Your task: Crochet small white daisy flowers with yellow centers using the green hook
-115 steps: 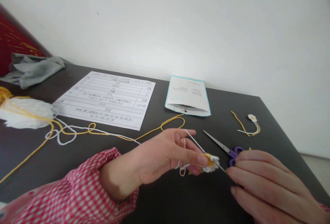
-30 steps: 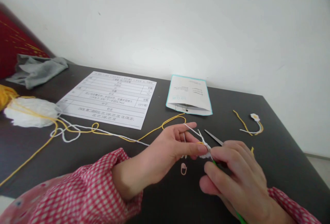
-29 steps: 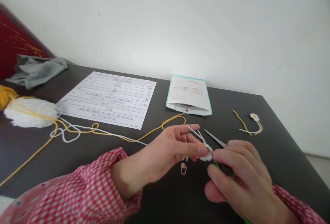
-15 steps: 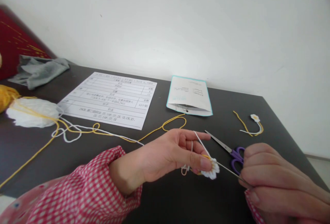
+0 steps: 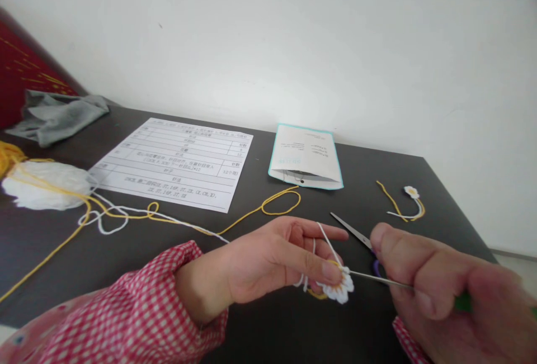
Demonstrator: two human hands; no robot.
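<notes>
1. The left hand (image 5: 289, 255) is pinching the flower (image 5: 340, 291) between thumb and fingers, holding it above the tabletop (image 5: 260, 330), petals spreading downward.
2. Its index finger is pointing outward, and the white strand (image 5: 329, 244) is running over it to the flower's top edge; more white yarn is looping round the other fingers.
3. The right hand (image 5: 444, 291) is gripping the hook (image 5: 377, 278), fingers closing round the mostly hidden green handle. The shaft is reaching left to the flower's edge; how the stitches are sitting on the tip is too small to tell.
4. Done, it seems: yellow is showing at the centre, and white petals are fanning along the lower and right side. The thumb is covering part, so the petals cannot be counted.
5. Left, by judgement: with hook and white strand both joining the edge, the white round is looking unfinished and uncut.
6. A second flower (image 5: 411, 192) is lying well apart at the far right, off any hook, trailing white and yellow ends and looking finished.
7. The scissors (image 5: 350, 228) are lying partly behind the right hand; whether they are touching cannot be told. The paper (image 5: 176, 165), pouch (image 5: 306, 154) and white ball (image 5: 46, 185) are resting farther off.
</notes>
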